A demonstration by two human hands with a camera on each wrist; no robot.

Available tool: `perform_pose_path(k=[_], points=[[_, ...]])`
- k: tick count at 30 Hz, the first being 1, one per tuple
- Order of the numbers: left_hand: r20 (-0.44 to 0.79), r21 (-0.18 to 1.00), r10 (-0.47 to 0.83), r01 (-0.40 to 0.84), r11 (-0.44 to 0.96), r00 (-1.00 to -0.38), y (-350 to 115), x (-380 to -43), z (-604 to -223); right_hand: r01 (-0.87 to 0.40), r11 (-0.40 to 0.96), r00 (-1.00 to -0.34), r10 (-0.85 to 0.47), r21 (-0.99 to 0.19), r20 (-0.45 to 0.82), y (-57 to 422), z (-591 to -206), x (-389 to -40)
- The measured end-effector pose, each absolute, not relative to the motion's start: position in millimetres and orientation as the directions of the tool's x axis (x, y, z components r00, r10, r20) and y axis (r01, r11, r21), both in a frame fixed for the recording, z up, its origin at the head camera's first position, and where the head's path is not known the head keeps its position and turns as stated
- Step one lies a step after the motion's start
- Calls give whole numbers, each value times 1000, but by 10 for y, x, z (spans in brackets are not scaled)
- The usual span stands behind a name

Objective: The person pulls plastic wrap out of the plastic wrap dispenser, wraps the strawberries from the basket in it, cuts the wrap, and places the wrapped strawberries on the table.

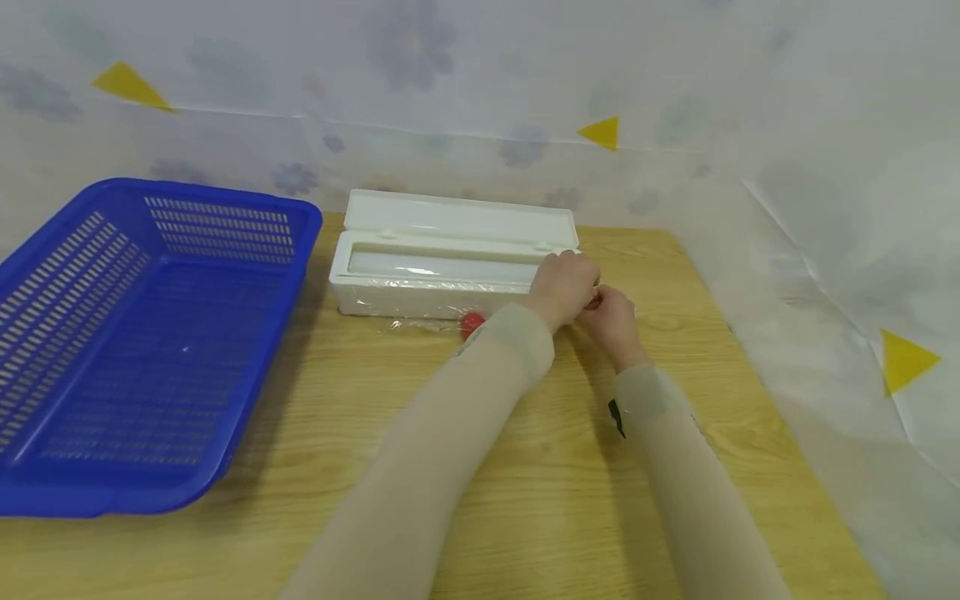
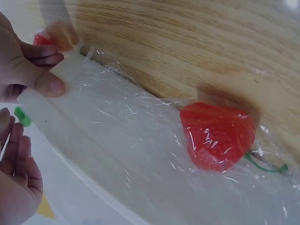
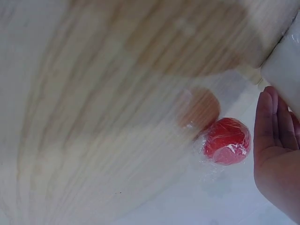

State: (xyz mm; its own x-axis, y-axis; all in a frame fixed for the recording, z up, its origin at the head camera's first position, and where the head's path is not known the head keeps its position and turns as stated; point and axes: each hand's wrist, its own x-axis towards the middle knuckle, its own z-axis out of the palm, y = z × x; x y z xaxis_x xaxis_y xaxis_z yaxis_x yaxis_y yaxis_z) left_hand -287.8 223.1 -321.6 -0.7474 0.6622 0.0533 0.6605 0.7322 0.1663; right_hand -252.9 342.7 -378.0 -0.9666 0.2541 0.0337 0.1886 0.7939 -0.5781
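Observation:
A long white cling film box [image 1: 427, 292] stands on the table with its lid raised. Its roll [image 1: 427, 267] shows inside, and film drapes over the front. Under clear film lies a red pepper-like thing [image 2: 215, 138] with a thin green stem. At the box's right end, my right hand [image 2: 28, 65] grips the corner, thumb on top. Bent fingers of my left hand [image 1: 566, 287] are over the same end, beside a small green piece [image 2: 22, 116]; their thumb is hidden in the left wrist view. A round red thing wrapped in film [image 3: 227, 141] sits near my right hand.
A large blue plastic basket [image 1: 270, 392] stands at the left of the wooden table [image 1: 360, 500]. Pale flower-patterned sheets [image 1: 487, 92] with yellow triangles hang behind and to the right. The raised lid [image 1: 457, 218] leans near the back sheet.

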Motion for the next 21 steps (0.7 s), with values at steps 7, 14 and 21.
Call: perform_pose_path(k=[7, 14, 21], points=[[81, 152, 653, 657, 739, -753, 2198, -2927, -3238, 182, 816, -966, 253, -548, 56, 3385, -3723, -2506], [83, 211, 654, 655, 726, -752, 2166, -2972, -3261, 187, 816, -969, 245, -546, 34, 3374, -3682, -2501], [88, 244, 655, 654, 716, -751, 2090, -2980, -3327, 203, 814, -969, 247, -545, 7, 3371, -3720, -2521]])
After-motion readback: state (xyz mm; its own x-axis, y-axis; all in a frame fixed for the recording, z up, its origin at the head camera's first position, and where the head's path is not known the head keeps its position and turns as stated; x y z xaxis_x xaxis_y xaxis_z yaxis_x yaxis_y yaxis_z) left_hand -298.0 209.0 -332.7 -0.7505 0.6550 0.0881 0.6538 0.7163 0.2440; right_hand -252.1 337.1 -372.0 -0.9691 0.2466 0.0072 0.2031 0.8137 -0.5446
